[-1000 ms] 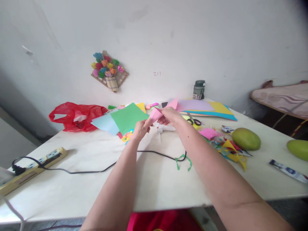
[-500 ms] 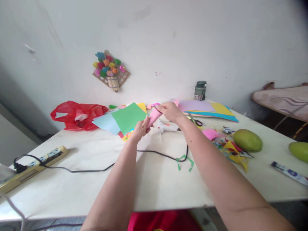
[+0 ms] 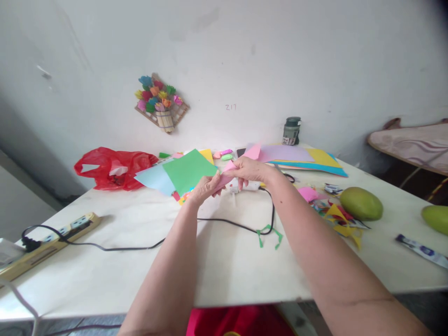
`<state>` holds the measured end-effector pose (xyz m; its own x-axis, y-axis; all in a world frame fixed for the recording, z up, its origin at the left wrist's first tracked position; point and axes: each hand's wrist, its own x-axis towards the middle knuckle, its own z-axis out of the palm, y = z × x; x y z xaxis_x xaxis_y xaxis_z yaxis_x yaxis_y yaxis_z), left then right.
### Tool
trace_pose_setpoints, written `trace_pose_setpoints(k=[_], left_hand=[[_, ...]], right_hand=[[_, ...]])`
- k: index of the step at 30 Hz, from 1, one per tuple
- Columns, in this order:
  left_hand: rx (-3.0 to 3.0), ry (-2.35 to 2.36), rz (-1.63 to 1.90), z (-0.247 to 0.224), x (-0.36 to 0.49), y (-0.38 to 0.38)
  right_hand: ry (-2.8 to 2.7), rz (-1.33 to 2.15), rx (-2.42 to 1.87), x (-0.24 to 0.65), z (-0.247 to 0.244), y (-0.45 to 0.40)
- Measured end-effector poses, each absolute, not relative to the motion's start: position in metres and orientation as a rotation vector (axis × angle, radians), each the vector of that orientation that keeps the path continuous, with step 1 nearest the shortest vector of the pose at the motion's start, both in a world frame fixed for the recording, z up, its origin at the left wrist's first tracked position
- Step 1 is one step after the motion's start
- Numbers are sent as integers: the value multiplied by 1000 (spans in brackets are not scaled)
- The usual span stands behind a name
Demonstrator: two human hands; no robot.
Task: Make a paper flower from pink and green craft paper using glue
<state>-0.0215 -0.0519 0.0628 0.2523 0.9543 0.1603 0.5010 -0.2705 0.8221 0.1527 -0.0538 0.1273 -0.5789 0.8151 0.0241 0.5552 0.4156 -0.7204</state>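
Note:
Between my two hands is a folded piece of pink paper, held just above the table. My left hand grips its lower left end, thumb on top. My right hand has its fingers closed on the upper right part and covers some of it. Behind and below the right fingers lies a white glue gun, partly hidden, its black cord running over the table. A green paper sheet lies just beyond my left hand, on top of a light blue sheet.
A red plastic bag and a power strip are at the left. Coloured sheets and a dark bottle stand at the back. Paper scraps, a green mango and a tube lie to the right.
My right hand has come down and turned over the pink paper, which now lies flatter between both hands. The small coloured pieces behind it are now uncovered.

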Motion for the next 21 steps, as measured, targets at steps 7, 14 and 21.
trace_pose_setpoints(k=[7,14,21], left_hand=[[1871,1311,855,61,-24,-53],[1861,1356,859,60,-24,-51],[1841,1459,916,60,-22,-50]], right_hand=[[-2254,999,-1188,152,129,-57],[-2257,1008,-1123,150,123,-49],[-2207,996,-1213,151,124,-50]])
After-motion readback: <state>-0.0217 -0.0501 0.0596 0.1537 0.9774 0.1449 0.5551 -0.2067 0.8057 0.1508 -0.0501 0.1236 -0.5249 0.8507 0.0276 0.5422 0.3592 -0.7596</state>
